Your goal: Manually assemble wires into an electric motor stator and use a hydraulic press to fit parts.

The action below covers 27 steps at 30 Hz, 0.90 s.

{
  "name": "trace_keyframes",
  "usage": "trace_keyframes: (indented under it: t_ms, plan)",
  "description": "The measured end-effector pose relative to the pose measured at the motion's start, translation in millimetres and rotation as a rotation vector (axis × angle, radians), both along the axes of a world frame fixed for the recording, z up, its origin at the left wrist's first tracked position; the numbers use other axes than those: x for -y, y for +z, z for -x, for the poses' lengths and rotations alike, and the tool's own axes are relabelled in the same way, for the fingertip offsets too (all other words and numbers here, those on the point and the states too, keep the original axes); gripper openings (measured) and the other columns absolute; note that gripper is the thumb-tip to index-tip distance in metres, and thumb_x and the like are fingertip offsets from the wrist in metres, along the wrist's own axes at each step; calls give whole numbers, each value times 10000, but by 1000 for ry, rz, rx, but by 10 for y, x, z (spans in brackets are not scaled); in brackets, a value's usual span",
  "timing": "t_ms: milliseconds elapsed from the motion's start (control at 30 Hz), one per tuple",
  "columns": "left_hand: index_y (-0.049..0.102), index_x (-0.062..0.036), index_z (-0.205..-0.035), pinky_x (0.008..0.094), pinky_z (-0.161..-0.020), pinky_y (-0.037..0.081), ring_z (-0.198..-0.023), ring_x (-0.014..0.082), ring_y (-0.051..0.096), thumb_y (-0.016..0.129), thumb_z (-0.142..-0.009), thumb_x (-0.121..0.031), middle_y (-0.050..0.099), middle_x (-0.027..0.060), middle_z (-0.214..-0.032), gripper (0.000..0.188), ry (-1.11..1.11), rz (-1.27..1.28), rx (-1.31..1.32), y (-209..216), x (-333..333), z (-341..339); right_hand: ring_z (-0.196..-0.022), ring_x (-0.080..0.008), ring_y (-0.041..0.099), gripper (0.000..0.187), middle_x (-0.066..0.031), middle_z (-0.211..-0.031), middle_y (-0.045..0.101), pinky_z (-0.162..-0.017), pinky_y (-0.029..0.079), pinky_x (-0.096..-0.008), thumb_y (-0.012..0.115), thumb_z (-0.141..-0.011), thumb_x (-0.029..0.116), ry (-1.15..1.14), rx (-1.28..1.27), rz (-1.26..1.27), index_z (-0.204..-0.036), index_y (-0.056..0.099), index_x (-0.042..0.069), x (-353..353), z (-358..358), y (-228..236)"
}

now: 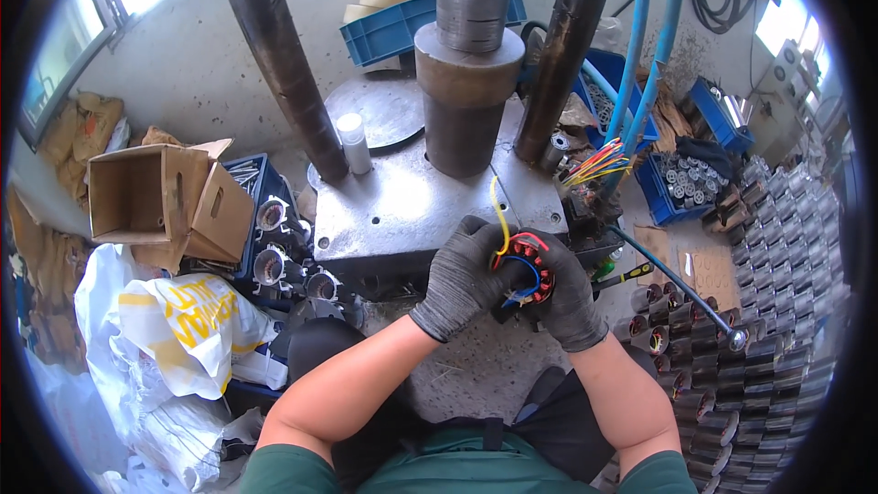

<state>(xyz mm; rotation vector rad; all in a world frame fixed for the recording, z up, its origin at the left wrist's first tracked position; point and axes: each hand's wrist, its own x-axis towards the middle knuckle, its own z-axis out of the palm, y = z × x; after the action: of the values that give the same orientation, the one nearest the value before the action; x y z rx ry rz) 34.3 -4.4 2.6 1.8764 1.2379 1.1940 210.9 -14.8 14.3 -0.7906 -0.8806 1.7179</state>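
In front of the press bed, a small wound motor stator with red coil ends is held between my gloved hands. My right hand is closed round its right side. My left hand, in a matching grey glove, has its fingers bent against the left side, close to the wire ends. A yellow wire sticks up past the left fingertips. Across the stator's opening curves a blue wire, and a short red wire rests near the right fingers. The gloves hide part of the stator.
The press bed carries a steel cylinder and a white bottle between two columns. A ball-ended lever juts out right, near a screwdriver and rows of metal housings. Left stand a cardboard box and white sacks.
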Motion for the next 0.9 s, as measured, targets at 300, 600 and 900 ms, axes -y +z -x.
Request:
trace_keyframes:
  t_ms: [300, 600, 900]
  plan:
    - [689, -25, -1142, 300, -851, 542, -1014, 149, 661, 786, -892, -52, 680, 41, -1047, 270, -37, 411, 763, -216, 89, 41, -1051, -178, 689, 531, -92, -1171, 701, -939, 558, -344, 617, -1004, 502, -8, -34, 154, -1271, 641, 42, 47, 28, -47]
    - [689, -109, -1149, 437, -766, 566, -911, 313, 662, 679, -817, -86, 663, 111, -1084, 334, -117, -441, -578, 81, 147, 96, -1040, -218, 702, 531, -108, -1136, 713, -907, 582, -386, 656, -979, 513, -59, -170, 393, -1252, 649, 57, 2, -2, -210]
    - [671, -37, -1181, 421, -898, 563, -1027, 339, 663, 739, -840, -85, 627, 155, -1077, 351, -237, -207, -245, 47, 50, 245, -1168, -236, 655, 729, -91, -1272, 629, -1000, 557, -381, 804, -753, 163, 84, 79, 36, -1416, 517, 63, 81, -5, -23]
